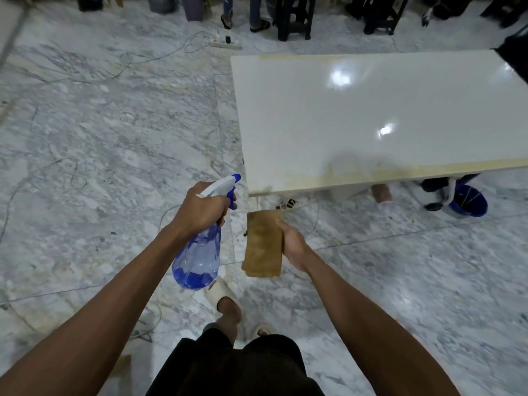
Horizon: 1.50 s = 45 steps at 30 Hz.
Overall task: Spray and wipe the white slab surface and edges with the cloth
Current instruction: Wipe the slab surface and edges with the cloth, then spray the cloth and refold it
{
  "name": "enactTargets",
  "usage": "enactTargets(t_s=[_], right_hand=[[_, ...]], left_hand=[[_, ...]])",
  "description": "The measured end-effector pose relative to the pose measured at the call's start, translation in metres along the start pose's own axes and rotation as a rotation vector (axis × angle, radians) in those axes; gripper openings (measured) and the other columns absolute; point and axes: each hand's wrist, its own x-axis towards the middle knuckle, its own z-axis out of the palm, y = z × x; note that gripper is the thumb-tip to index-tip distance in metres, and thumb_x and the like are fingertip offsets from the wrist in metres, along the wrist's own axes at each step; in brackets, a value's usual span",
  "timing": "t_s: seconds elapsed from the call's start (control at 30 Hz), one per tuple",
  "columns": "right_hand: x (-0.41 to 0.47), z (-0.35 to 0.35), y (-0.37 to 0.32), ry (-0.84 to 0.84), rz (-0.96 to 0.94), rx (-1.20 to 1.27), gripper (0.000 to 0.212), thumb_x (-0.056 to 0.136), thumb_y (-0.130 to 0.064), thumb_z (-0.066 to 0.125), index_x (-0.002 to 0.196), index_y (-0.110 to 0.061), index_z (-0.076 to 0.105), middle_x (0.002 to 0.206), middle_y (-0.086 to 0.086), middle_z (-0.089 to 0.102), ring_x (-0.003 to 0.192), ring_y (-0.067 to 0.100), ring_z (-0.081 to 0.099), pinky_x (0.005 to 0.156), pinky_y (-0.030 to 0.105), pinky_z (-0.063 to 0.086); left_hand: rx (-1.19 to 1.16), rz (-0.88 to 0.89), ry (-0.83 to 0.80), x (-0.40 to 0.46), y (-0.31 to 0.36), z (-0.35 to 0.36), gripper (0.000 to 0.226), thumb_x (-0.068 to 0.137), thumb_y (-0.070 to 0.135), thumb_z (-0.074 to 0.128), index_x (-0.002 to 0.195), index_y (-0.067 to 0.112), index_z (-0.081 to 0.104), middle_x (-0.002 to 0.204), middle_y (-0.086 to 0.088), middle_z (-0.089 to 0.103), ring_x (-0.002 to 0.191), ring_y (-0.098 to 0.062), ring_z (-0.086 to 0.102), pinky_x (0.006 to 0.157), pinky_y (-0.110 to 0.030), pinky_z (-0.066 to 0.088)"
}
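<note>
The glossy white slab (371, 110) sits ahead and right, its far corner cut off, while left hand (204, 208) fingers curl round the spray bottle (200, 252) and right hand (293, 241) pinches the tan cloth (264, 244) short of it, so spraying now risks misting the marble floor (100, 138).

no legible text, labels, numbers, signs

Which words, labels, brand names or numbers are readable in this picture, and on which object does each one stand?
None can be read.
spray bottle: no label visible.
cloth: no print.
white slab: no marks.
Small black and white object under the slab's edge: markings too blurred to read.
</note>
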Motion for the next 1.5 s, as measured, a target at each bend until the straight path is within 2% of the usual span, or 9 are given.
enactTargets(t_s=[0.13,0.33,0.43,0.53,0.87,1.0,1.23,1.33,1.5], right_hand=[[-0.017,0.012,-0.036,-0.089,-0.106,0.25,0.061,0.1,-0.053,0.042,0.133,-0.006,0.062,0.135,0.024,0.06,0.131,0.046,0.05,0.113,0.06,0.036],[-0.006,0.047,-0.115,-0.148,-0.258,0.36,0.06,0.102,-0.047,0.037,0.138,-0.004,0.056,0.14,0.021,0.057,0.13,0.039,0.053,0.113,0.052,0.039],[0.016,0.072,-0.159,-0.144,-0.278,0.35,0.059,0.104,-0.047,0.034,0.137,-0.004,0.057,0.134,0.019,0.062,0.118,0.033,0.063,0.103,0.045,0.05],[0.045,0.099,-0.198,-0.156,-0.304,0.347,0.057,0.104,-0.045,0.032,0.135,-0.005,0.059,0.131,0.017,0.065,0.113,0.031,0.067,0.1,0.044,0.052],[0.152,0.202,-0.296,-0.09,-0.325,0.393,0.056,0.102,-0.043,0.033,0.135,-0.006,0.059,0.132,0.018,0.064,0.124,0.036,0.06,0.107,0.048,0.047],[0.186,0.225,-0.338,-0.058,-0.331,0.498,0.056,0.102,-0.043,0.035,0.138,-0.005,0.056,0.137,0.019,0.061,0.128,0.037,0.056,0.111,0.051,0.043],[0.242,0.249,-0.393,-0.019,-0.294,0.593,0.055,0.102,-0.043,0.038,0.136,-0.006,0.058,0.134,0.017,0.063,0.124,0.034,0.06,0.098,0.046,0.051],[0.277,0.252,-0.406,0.014,-0.209,0.497,0.055,0.099,-0.045,0.045,0.136,-0.006,0.059,0.135,0.016,0.062,0.122,0.033,0.061,0.094,0.044,0.054],[0.348,0.224,-0.419,0.151,-0.09,0.134,0.054,0.101,-0.048,0.048,0.133,-0.006,0.058,0.128,0.015,0.066,0.109,0.029,0.067,0.094,0.044,0.056]], left_hand=[[-0.012,0.007,-0.034,-0.01,0.007,0.006,0.022,0.082,-0.003,0.05,0.087,0.003,0.071,0.084,-0.015,0.076,0.045,-0.011,0.056,0.053,-0.03,0.05],[0.021,0.023,-0.036,0.027,0.03,-0.006,0.027,0.069,0.007,0.05,0.08,-0.01,0.067,0.076,-0.03,0.069,0.044,-0.021,0.057,0.059,-0.037,0.05],[0.045,0.011,-0.017,0.058,0.044,-0.027,0.02,0.07,0.002,0.051,0.073,-0.013,0.064,0.054,-0.021,0.061,0.041,-0.021,0.055,0.053,-0.03,0.047],[0.058,0.005,-0.008,0.098,0.052,-0.057,0.019,0.075,-0.001,0.051,0.06,0.0,0.061,0.047,-0.011,0.054,0.039,-0.018,0.053,0.047,-0.023,0.044],[0.059,0.018,0.044,0.229,0.079,-0.162,0.023,0.085,0.002,0.054,0.062,0.0,0.054,0.058,-0.016,0.052,0.047,-0.024,0.049,0.04,-0.019,0.038],[0.026,-0.043,0.05,0.267,0.091,-0.191,0.019,0.084,0.008,0.058,0.079,-0.009,0.065,0.067,-0.024,0.068,0.048,-0.024,0.054,0.046,-0.026,0.043],[0.031,-0.005,0.035,0.317,0.118,-0.224,0.014,0.08,0.002,0.056,0.07,0.004,0.066,0.065,-0.015,0.067,0.046,-0.023,0.057,0.053,-0.027,0.043],[0.045,0.03,0.018,0.345,0.133,-0.234,0.013,0.077,0.007,0.055,0.076,-0.001,0.065,0.063,-0.013,0.061,0.04,-0.017,0.058,0.054,-0.027,0.042],[-0.04,-0.006,0.034,0.415,0.144,-0.242,0.024,0.086,0.021,0.058,0.089,0.0,0.069,0.087,-0.018,0.075,0.046,-0.019,0.059,0.055,-0.031,0.047]])
